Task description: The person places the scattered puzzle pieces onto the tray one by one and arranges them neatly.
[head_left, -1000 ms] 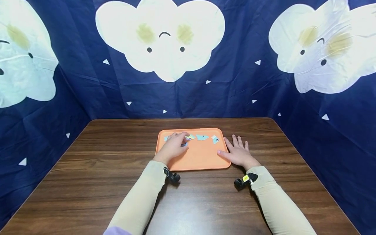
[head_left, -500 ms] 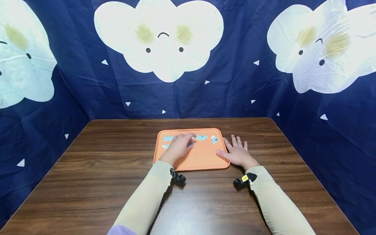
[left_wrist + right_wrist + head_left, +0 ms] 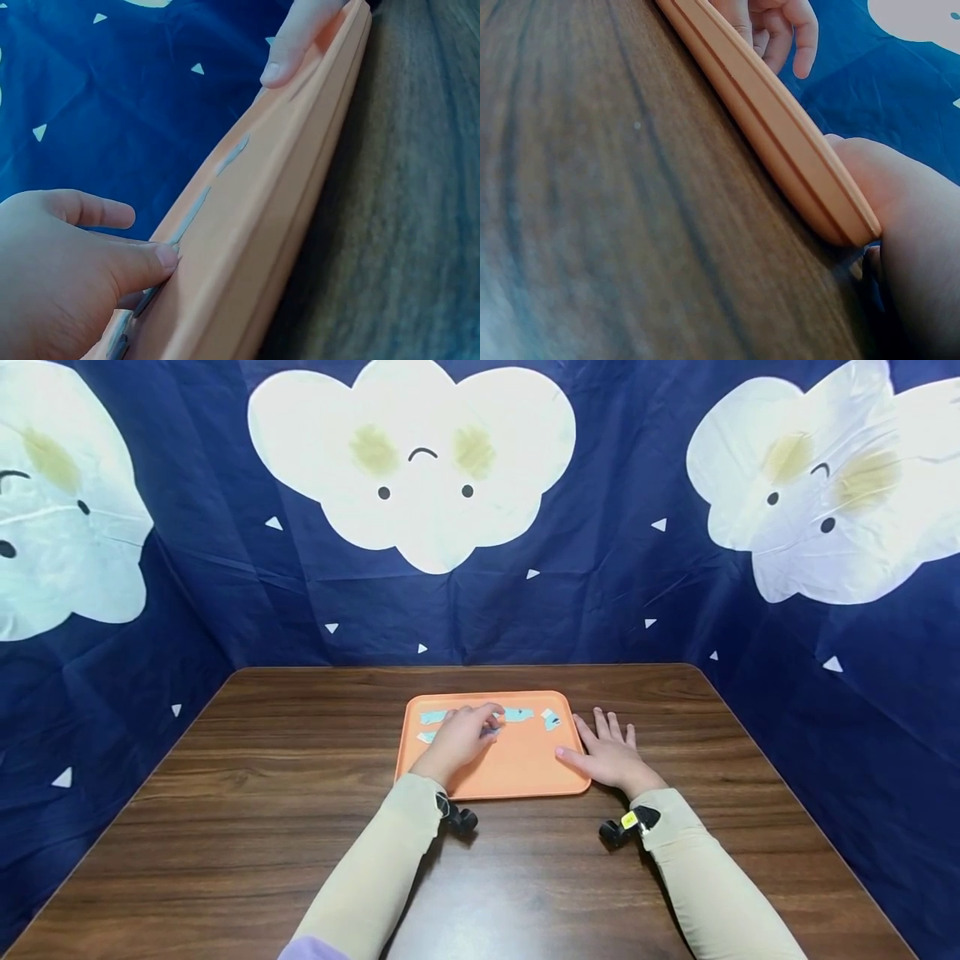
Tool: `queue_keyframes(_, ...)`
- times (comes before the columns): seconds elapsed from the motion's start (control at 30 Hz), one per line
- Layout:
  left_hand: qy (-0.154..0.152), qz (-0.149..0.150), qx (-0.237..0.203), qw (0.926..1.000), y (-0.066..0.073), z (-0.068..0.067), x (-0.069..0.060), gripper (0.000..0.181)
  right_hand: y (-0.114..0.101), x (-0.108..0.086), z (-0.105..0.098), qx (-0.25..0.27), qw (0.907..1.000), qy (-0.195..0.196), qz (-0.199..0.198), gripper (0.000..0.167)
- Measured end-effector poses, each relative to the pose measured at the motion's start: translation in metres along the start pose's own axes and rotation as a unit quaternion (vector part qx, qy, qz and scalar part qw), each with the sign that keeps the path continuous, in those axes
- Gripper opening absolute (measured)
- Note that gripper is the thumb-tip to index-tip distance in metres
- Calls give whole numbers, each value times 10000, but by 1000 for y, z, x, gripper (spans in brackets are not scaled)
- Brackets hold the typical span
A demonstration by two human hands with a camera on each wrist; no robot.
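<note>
On the orange tray point(image 3: 525, 768) lie several torn light-blue paper pieces, among them a strip point(image 3: 432, 717) at the far left, a longer piece point(image 3: 517, 715) and a small one with dark marks point(image 3: 551, 720) at the right. My left hand point(image 3: 456, 740) is over the tray's middle and covers part of the pieces there. In the left wrist view its thumb and index finger pinch the edge of a thin paper piece point(image 3: 151, 296) close to the tray floor. My right hand point(image 3: 611, 762) lies flat with fingers spread, its thumb over the tray's right rim and its other fingers on the table.
The tray rests on a brown wooden table point(image 3: 225, 827). Behind and at both sides hangs a dark blue cloth point(image 3: 480, 610) with white clouds and triangles. Each wrist wears a small black camera point(image 3: 617, 833).
My left hand has moved a little to the right across the tray, uncovering pieces at its left. My right hand stays in place at the tray's right rim.
</note>
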State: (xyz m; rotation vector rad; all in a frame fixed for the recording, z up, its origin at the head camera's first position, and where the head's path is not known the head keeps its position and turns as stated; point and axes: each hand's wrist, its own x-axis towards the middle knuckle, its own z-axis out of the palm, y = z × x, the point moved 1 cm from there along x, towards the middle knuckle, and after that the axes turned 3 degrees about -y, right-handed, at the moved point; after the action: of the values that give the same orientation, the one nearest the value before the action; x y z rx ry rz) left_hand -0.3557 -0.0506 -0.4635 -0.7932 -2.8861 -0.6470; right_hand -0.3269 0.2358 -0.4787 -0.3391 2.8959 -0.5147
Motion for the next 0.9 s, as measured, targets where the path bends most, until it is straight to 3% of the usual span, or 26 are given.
queue_keyframes(0.17, 153, -33, -312, 9994, -7, -9, -5, 38, 2, 2, 2, 99, 9998, 152, -28, 97)
queue_keyframes(0.37, 449, -430, -859, 9944, -29, -43, -29, 35, 4, 5, -2, 640, 9958, 612, -222, 85)
queue_keyframes(0.47, 454, -710, -720, 9938, -41, -65, -46, 32, -1, 5, -15, 1030, 9883, 1015, -487, 71)
queue_keyframes(0.57, 493, -727, -210, 9959, -48, -84, -60, 32, -13, 4, -35, 1087, 9833, 1259, -743, 64)
queue_keyframes(0.73, 620, -600, 652, 9941, -55, -109, -82, 39, -45, 3, -63, -80, 9923, 920, -827, 77)
queue_keyframes(0.9, 194, -855, 1199, 9889, -62, -117, -101, 67, -67, -7, -72, -1266, 9905, 186, -496, 99)
